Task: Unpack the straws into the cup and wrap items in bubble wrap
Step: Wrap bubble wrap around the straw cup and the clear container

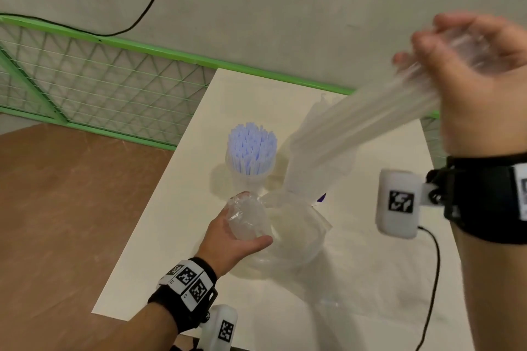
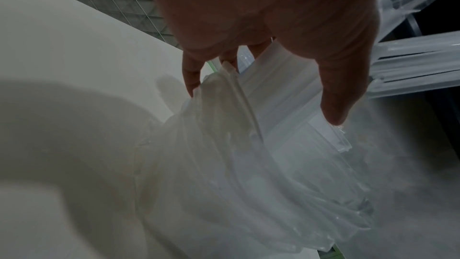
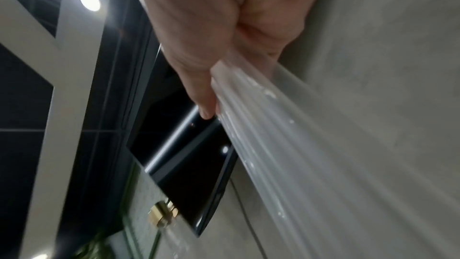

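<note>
Grips a bundle of clear straws (image 1: pixel 365 128) in the right hand (image 1: pixel 479 88), high and well to the right of the cup (image 1: pixel 251 177); fingers (image 3: pixel 199 94) curled tight round the bundle's top end, thumb hidden on the far side. Runs the long axis on a slant, from that raised fist down and left to a lower end just right of the cup, still sheathed in the loose mouth of the bag (image 1: pixel 293 239). Pins the bag near the table (image 1: pixel 370 279) with the left hand (image 1: pixel 228 245), just in front of the cup: fingers bunched into crumpled film, thumb pressed against it from the near side, a pinch on plastic only and not on the straws. Already stands full of blue straws (image 1: pixel 252 142), upright, so little spare room at the cup's rim. Looks like mid-withdrawal, by judgement: bundle not yet clear of the bag. Turns on one relation next: lower end lying beside the cup but tilted away from its upright axis, top end far off to the right. Calls for pulling on along the slant until the lower tips leave the film, then swinging the fist in over the cup to bring the bundle upright. Falls to the right hand alone for that; left nearer the cup, yet occupied with the bag. Risks a snagged film tugging sideways into the cup and tipping it.
</note>
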A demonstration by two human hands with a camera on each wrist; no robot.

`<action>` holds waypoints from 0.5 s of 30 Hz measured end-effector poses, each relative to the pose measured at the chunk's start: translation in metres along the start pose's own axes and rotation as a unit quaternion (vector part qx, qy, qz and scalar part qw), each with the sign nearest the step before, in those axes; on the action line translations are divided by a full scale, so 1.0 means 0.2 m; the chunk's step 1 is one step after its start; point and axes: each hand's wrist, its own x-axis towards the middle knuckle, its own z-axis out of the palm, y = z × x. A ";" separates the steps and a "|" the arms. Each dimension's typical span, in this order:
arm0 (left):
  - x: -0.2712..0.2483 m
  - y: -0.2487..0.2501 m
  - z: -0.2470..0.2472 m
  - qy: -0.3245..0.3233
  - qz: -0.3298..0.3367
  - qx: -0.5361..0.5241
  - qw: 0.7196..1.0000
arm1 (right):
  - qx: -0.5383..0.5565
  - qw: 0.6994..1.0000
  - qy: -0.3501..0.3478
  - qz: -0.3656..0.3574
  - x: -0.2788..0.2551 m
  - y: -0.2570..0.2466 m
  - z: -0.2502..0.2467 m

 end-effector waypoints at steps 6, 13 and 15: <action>-0.01 0.01 0.00 -0.004 -0.006 -0.019 1.000 | -0.067 0.996 -0.013 0.053 0.17 0.31 -0.04; -0.02 0.00 0.00 0.000 -0.006 -0.014 1.000 | -0.253 0.947 -0.182 0.078 0.01 0.70 0.01; -0.02 0.00 0.00 0.001 -0.005 -0.013 1.000 | -0.329 0.916 -0.229 0.023 -0.04 0.77 0.02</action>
